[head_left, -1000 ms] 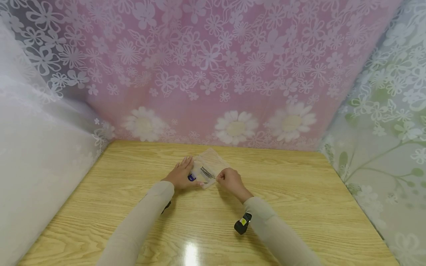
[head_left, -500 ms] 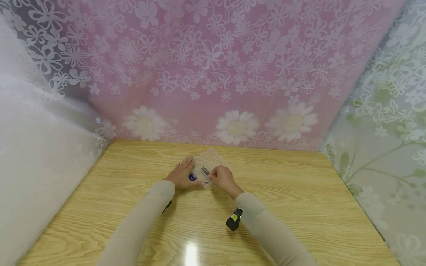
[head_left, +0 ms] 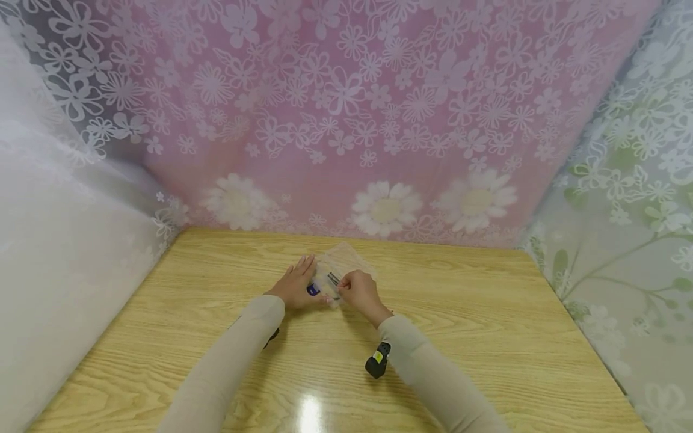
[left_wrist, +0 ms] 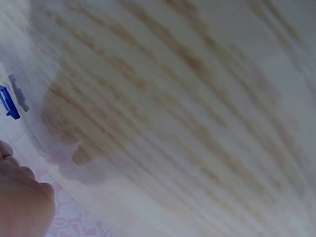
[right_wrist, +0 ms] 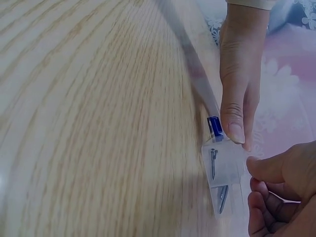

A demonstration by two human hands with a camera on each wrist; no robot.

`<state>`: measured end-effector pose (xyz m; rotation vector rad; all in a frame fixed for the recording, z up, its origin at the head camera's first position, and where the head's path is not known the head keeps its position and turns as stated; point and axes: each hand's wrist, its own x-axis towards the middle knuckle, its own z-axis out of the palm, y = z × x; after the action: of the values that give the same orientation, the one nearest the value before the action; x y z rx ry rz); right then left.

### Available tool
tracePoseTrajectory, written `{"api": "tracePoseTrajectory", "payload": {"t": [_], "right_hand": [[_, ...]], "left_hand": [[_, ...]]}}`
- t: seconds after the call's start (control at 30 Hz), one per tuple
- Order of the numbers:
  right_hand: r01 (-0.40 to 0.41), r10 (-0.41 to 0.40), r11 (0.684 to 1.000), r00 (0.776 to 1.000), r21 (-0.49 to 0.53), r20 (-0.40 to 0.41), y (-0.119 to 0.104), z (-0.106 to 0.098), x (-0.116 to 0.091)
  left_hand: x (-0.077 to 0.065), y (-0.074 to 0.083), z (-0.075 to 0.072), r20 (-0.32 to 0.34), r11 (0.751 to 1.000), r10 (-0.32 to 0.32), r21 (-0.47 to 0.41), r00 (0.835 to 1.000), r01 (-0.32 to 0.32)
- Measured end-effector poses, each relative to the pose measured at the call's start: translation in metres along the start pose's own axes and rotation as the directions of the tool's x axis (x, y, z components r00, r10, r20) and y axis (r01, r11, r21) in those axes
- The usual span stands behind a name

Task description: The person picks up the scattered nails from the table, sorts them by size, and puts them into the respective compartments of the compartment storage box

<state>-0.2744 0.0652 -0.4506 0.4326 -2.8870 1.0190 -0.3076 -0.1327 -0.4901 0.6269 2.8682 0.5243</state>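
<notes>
A small clear plastic box [head_left: 325, 278] lies on the wooden table with its clear lid [head_left: 346, 255] raised behind it. Its blue latch [right_wrist: 215, 128] sticks out at one end. Dark metal screws or nails [right_wrist: 213, 164] lie in separate compartments. My left hand [head_left: 295, 285] rests at the box's left side, fingers extended and thumb along the near side. My right hand [head_left: 360, 291] is over the box's right part, fingers curled and thumb close to the index fingertip; I cannot tell whether something small is between them. In the left wrist view the latch [left_wrist: 10, 102] is at the left edge.
The light wooden table [head_left: 460, 337] extends on all sides of the box. A pink floral curtain [head_left: 335, 150] hangs behind the table, with pale fabric at left and right. Each wrist carries a black camera [head_left: 377, 361].
My right hand has moved left from the box's right edge to over it, covering part of the metal pieces. The left hand has stayed in place.
</notes>
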Motion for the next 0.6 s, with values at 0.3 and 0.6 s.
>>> {"api": "tracePoseTrajectory", "payload": {"t": [0.3,0.6], "right_hand": [[0.0,0.0,1.0,0.999,-0.003,-0.039,0.006,-0.011,-0.004],[-0.072,0.072,0.997,0.997,-0.001,-0.039,0.022,-0.023,-0.011]], "left_hand": [[0.0,-0.001,0.0,0.006,1.0,-0.005,0.0,1.0,0.005],[0.002,-0.002,0.002,0.008,1.0,-0.014,-0.003,1.0,0.014]]}}
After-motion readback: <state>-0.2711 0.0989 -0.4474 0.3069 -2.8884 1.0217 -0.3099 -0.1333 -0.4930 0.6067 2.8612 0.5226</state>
